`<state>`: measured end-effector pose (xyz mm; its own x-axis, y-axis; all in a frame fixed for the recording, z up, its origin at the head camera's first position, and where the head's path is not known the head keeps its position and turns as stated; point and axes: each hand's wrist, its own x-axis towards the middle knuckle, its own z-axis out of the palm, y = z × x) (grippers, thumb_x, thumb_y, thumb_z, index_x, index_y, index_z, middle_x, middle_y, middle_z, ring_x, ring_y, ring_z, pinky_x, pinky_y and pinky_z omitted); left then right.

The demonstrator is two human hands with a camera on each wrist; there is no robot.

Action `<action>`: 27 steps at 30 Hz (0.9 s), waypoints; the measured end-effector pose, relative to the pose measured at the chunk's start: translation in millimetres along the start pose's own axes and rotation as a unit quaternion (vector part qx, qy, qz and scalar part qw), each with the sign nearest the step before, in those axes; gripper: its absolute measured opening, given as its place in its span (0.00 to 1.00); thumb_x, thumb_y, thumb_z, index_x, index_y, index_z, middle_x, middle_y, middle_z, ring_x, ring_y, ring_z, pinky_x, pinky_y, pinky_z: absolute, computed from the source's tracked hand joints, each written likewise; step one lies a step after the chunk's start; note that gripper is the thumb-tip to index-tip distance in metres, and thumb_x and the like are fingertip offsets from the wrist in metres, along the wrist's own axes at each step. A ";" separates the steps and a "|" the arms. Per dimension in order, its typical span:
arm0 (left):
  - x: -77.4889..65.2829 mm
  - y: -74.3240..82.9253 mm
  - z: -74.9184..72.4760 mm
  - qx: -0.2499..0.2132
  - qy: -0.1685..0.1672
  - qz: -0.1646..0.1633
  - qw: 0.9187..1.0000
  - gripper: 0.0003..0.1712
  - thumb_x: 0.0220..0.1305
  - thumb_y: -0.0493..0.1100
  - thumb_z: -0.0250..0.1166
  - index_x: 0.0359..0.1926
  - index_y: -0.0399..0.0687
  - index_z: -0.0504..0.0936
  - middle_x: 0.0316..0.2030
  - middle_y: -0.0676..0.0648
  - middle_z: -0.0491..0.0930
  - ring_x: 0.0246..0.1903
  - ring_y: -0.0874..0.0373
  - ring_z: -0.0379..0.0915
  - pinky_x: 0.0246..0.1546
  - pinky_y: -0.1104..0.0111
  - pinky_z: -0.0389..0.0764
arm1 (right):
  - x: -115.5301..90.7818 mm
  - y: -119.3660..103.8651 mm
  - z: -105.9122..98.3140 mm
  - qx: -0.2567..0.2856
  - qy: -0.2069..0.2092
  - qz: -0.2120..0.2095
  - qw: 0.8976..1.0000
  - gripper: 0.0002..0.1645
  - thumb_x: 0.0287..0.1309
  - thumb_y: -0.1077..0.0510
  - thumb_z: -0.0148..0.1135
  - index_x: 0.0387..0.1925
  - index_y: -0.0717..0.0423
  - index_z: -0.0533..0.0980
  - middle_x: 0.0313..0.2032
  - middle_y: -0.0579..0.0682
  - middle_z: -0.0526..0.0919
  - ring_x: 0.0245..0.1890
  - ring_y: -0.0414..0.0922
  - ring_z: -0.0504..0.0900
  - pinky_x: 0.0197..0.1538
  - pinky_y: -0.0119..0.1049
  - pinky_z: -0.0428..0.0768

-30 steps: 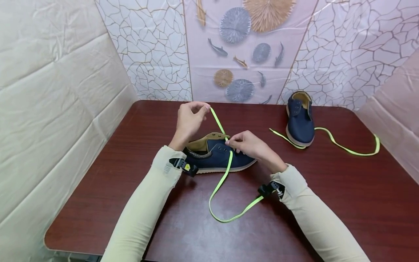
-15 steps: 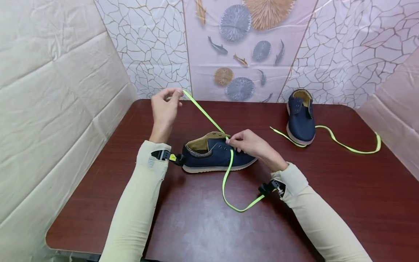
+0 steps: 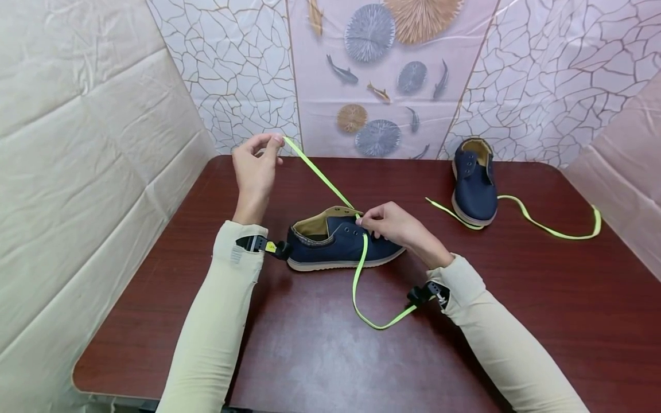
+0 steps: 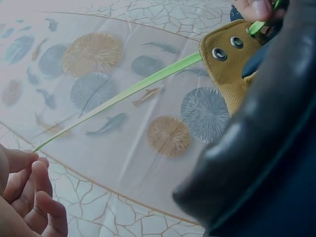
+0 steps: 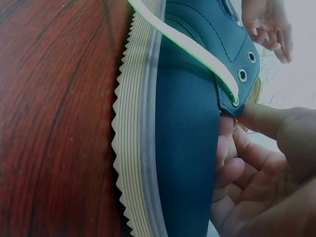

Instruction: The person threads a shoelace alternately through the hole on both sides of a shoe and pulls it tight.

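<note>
A navy shoe (image 3: 330, 252) with a tan lining lies side-on at mid-table, toe to the right. A neon-green flat shoelace (image 3: 320, 175) runs through its front eyelets. High at the far left, my left hand (image 3: 255, 169) pinches one lace end, stretched taut from the far eyelet flap (image 4: 224, 54). My right hand (image 3: 397, 226) is at the shoe's throat, thumb and forefinger pinching the lace where it crosses between the flaps. In the right wrist view its thumb meets the tip of the near flap (image 5: 232, 64). The other lace half hangs in a slack loop over the near side.
A second navy shoe (image 3: 474, 186) stands at the back right, toe toward me, its green lace (image 3: 547, 230) trailing to both sides. The brown table (image 3: 181, 310) ends at patterned wall cloth (image 3: 248, 80) behind. Wrist straps with cameras sit on both sleeves.
My left hand has moved left and upward, drawing a longer taut stretch of lace. The slack loop in front of the shoe has grown shorter. My right hand stays in place.
</note>
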<state>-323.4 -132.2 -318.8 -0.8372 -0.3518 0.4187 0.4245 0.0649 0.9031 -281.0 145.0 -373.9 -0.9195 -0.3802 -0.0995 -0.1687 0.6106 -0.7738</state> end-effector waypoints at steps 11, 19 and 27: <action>8.9 7.1 -12.9 -0.070 0.055 0.008 0.996 0.06 0.72 0.39 0.70 0.39 0.41 0.91 0.31 0.51 0.86 0.18 0.59 0.73 0.24 0.74 0.74 | 0.0 0.6 -0.5 0.002 0.007 0.006 1.000 0.14 0.76 0.57 0.60 0.43 0.61 0.88 0.46 0.53 0.86 0.32 0.48 0.76 0.32 0.33 0.68; 15.7 12.1 -28.2 -0.095 0.104 0.013 0.990 0.06 0.72 0.41 0.70 0.37 0.45 0.90 0.34 0.49 0.85 0.17 0.61 0.71 0.23 0.73 0.72 | 0.9 -1.2 -0.7 -0.004 0.009 0.012 1.000 0.14 0.77 0.57 0.61 0.44 0.60 0.88 0.49 0.55 0.87 0.32 0.47 0.75 0.31 0.33 0.67; 9.7 5.4 -13.8 -0.051 0.035 0.032 0.998 0.06 0.72 0.40 0.71 0.38 0.42 0.91 0.32 0.50 0.86 0.18 0.61 0.73 0.25 0.73 0.75 | 0.4 -0.6 0.4 0.008 0.020 0.027 0.999 0.16 0.77 0.51 0.61 0.43 0.59 0.87 0.39 0.53 0.84 0.33 0.48 0.77 0.35 0.35 0.73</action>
<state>-324.5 -148.2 -311.2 -0.7827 -0.4154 0.4636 0.5115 -0.0047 0.8593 -281.1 144.2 -373.8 -0.9406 -0.3186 -0.1175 -0.1122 0.6181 -0.7780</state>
